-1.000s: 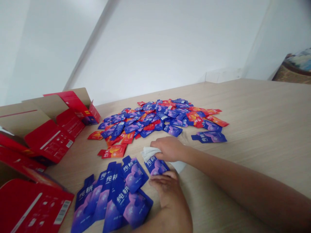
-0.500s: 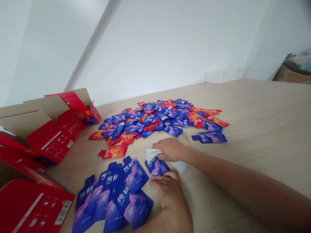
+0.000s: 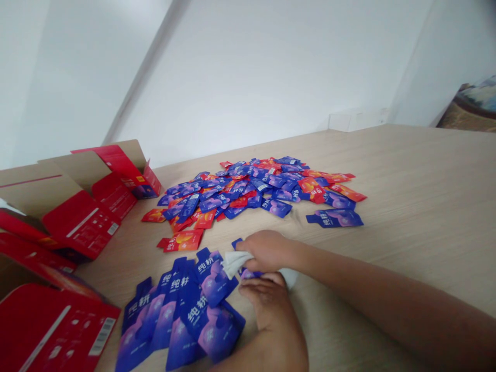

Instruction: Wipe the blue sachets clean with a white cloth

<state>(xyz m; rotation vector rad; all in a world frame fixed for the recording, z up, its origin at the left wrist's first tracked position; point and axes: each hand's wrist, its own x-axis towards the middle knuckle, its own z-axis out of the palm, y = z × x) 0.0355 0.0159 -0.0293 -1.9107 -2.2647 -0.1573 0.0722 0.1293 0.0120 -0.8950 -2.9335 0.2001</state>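
Note:
A white cloth (image 3: pixel 234 262) is bunched in the closed fingers of my right hand (image 3: pixel 267 250), and more white material shows below that wrist. This hand rests over a purple pouch (image 3: pixel 237 243), covering most of it. At the pouch's lower end my left hand (image 3: pixel 264 297) grips it, fingers pressed together along the edge. To the left lie several purple pouches (image 3: pixel 182 310), overlapping with their printed fronts up. One purple pouch among them touches or nearly touches the cloth; I cannot tell which.
A loose pile of purple and red pouches (image 3: pixel 240 191) spreads across the wooden table (image 3: pixel 411 222). One red pouch (image 3: pixel 182 241) lies at its near left, another purple pouch (image 3: pixel 336 218) at its right. Open red boxes (image 3: pixel 73 222) line the left side. A white wall (image 3: pixel 271 77) stands behind.
My right hand has moved down the pouch with the cloth, toward my left hand, and the pouch's top now shows above it. My left hand has stayed in place.

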